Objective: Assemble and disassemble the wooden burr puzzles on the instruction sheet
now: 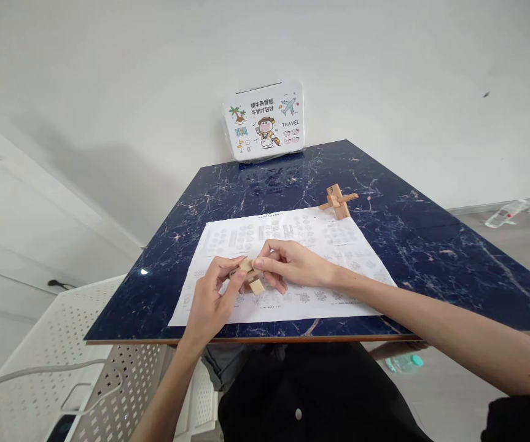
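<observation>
Between my two hands is a small wooden interlocking puzzle [256, 286] of pale blocks, held above a printed sheet. My left hand [216, 291] is closed round its left side, thumb on the front. From the right, my right hand [290, 264] pinches the puzzle's upper right part, its thumb and forefinger together. The fingers partly cover the blocks. Under both hands lies the white instruction sheet [221, 239], printed with rows of small diagrams. At the sheet's far right corner stands a second wooden puzzle [339, 202], cross-shaped, with a dark mark on its upright piece.
A white cartoon-printed case [267, 126] leans on the wall at the back of the dark blue marbled table [163, 270]. To the left stands a white perforated cabinet [85, 307] with a cable [38, 370]. Plastic bottles [405, 363] lie on the floor to the right.
</observation>
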The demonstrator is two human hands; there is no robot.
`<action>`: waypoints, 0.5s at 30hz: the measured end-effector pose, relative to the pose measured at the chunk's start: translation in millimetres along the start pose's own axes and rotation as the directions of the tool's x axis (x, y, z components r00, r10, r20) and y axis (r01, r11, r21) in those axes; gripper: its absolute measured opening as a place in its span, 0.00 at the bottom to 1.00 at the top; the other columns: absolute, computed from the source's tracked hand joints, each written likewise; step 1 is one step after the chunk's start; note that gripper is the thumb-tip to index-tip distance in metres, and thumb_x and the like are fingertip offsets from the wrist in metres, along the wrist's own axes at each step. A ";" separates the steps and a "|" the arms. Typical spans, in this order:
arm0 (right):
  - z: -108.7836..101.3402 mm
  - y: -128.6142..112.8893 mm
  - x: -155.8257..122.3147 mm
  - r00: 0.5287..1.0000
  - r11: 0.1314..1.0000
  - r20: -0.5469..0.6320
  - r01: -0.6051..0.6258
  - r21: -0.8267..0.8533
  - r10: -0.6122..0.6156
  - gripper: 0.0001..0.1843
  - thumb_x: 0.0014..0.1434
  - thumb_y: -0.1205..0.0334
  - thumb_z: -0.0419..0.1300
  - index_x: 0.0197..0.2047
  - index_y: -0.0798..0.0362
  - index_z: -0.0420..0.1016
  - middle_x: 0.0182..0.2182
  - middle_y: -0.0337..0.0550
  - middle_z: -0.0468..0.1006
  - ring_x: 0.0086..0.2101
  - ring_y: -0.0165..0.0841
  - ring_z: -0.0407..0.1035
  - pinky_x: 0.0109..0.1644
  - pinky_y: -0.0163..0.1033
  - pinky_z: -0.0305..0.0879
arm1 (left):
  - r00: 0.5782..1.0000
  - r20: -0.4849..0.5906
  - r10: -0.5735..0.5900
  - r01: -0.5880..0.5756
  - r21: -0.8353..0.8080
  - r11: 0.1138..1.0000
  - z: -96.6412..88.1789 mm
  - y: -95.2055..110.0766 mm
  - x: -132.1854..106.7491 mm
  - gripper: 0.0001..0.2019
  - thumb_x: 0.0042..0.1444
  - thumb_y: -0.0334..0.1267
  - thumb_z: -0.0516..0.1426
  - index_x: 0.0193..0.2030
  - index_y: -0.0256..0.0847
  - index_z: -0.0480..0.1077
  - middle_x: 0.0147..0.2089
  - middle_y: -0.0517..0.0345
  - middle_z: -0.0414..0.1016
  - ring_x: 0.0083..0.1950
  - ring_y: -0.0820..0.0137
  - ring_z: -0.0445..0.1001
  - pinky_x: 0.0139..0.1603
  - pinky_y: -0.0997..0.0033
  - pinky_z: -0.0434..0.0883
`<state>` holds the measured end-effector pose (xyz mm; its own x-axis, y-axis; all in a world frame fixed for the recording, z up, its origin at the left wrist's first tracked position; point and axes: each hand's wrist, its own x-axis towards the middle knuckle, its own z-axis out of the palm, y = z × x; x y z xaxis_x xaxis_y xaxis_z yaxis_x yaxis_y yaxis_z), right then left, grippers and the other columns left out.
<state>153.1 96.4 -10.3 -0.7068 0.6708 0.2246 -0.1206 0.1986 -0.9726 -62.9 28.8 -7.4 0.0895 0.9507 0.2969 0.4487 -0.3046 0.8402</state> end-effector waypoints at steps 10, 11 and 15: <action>-0.8 3.2 1.3 1.000 1.000 -0.020 -0.006 0.025 0.006 0.23 0.71 0.39 0.59 0.37 0.50 0.67 0.24 0.34 0.77 0.19 0.26 0.68 0.25 0.33 0.63 | 0.997 0.068 0.022 -0.024 0.020 1.000 -0.8 3.5 0.5 0.25 0.61 0.50 0.67 0.60 0.44 0.67 0.54 0.49 0.80 0.53 0.59 0.82 0.52 0.58 0.80; -0.9 3.4 1.7 1.000 0.999 -0.019 -0.019 0.035 0.019 0.23 0.70 0.38 0.59 0.37 0.51 0.67 0.24 0.34 0.78 0.19 0.26 0.68 0.24 0.33 0.63 | 0.997 0.078 0.028 -0.031 0.039 0.999 -1.1 4.0 0.6 0.30 0.56 0.49 0.70 0.61 0.45 0.67 0.56 0.48 0.79 0.56 0.57 0.81 0.54 0.58 0.79; -0.5 1.6 2.0 0.999 0.997 0.006 -0.037 0.069 0.037 0.24 0.69 0.38 0.60 0.37 0.51 0.67 0.24 0.35 0.79 0.19 0.26 0.68 0.23 0.33 0.63 | 0.996 0.086 0.035 -0.044 0.102 0.994 -2.6 6.8 -0.4 0.33 0.53 0.48 0.72 0.62 0.46 0.68 0.55 0.51 0.80 0.55 0.57 0.81 0.55 0.59 0.79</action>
<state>151.8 98.5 -11.4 -0.7148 0.6736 0.1880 -0.1420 0.1234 -0.9821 -62.2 26.1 -0.6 0.1809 0.9410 0.2860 0.5326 -0.3382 0.7758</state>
